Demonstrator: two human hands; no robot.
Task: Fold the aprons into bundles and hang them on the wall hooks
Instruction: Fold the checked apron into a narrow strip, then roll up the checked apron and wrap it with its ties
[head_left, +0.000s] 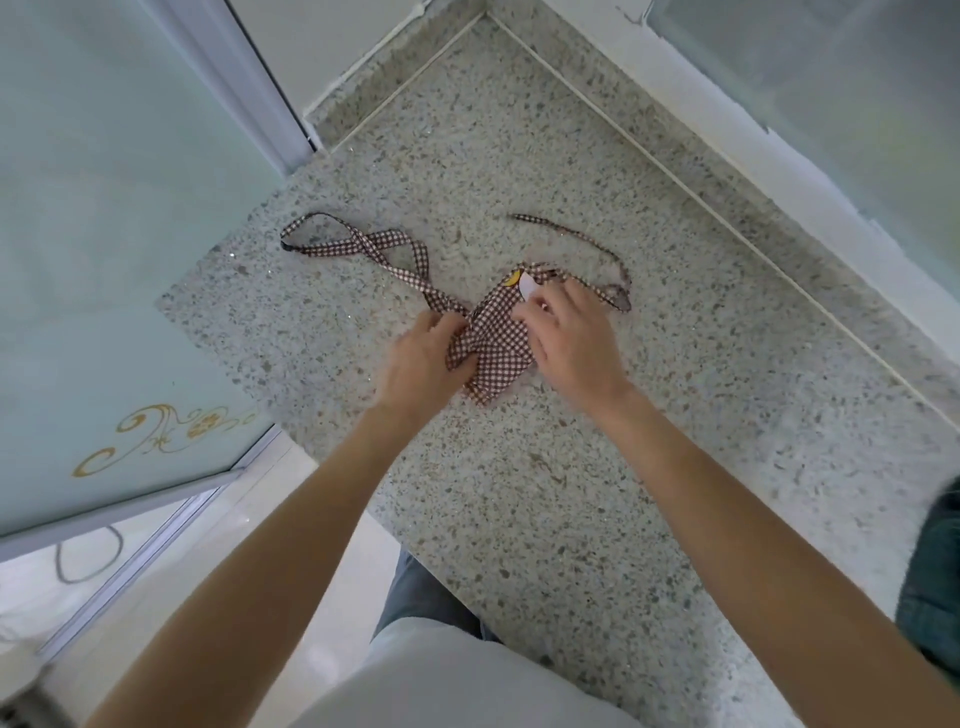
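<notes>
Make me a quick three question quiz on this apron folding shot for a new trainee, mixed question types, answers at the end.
1. True or false: the checked apron bundle lies on the speckled stone counter.
2. Which hand grips the bundle's left edge, where the strap loop leads off?
A. left hand
B. right hand
3. Fill in: the thin strap trails off to the ____ of the bundle.

Key: 1 true; 2 A; 3 right.
</notes>
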